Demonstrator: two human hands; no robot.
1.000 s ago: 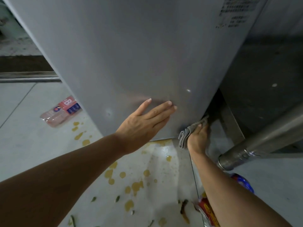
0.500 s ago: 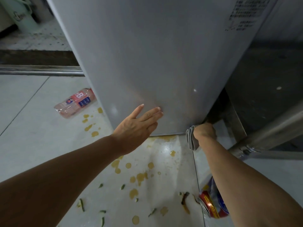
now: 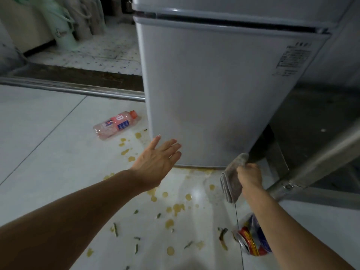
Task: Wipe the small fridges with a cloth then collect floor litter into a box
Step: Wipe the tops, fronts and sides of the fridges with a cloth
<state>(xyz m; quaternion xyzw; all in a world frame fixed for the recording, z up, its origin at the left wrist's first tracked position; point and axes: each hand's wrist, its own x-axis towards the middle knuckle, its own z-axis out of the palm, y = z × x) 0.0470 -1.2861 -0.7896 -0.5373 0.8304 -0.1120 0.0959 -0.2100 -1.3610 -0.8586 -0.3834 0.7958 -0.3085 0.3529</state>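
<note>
At far left, beyond a metal floor rail (image 3: pixel 74 88), pale green containers (image 3: pixel 60 22) stand on a speckled mat (image 3: pixel 109 53). On the near side of the rail, a white tiled floor (image 3: pixel 39 137) carries the litter: a plastic bottle (image 3: pixel 115 124) with a pink label and orange cap lies on its side, just left of the fridge's lower corner, with yellowish splashes (image 3: pixel 128 152) trailing from it toward the viewer. Further splashes and small green scraps (image 3: pixel 116 228) are scattered across the tiles in the lower middle.

The left hand (image 3: pixel 157 160) reaches forward with fingers straight and together, thumb raised, holding nothing; its fingertips lie at the lower left of the fridge door, though whether they touch the surface cannot be told.

In the centre stands the small fridge (image 3: pixel 214 94), grey, with a dark seam between its upper and lower doors and a printed label (image 3: pixel 294 59) near the right edge of the lower door.

The right hand (image 3: pixel 249 175) grasps a folded grey cloth (image 3: pixel 232 178); the upper end of the cloth meets the bottom right corner of the fridge, and the lower folds hang free over the floor. Below the right forearm, a crushed can (image 3: pixel 249 243) in red, yellow and blue lies on the tiles, partly hidden by the arm. At right, a metal tube (image 3: pixel 315 162) slants down past a dark panel (image 3: pixel 311 123) beside the fridge.
</note>
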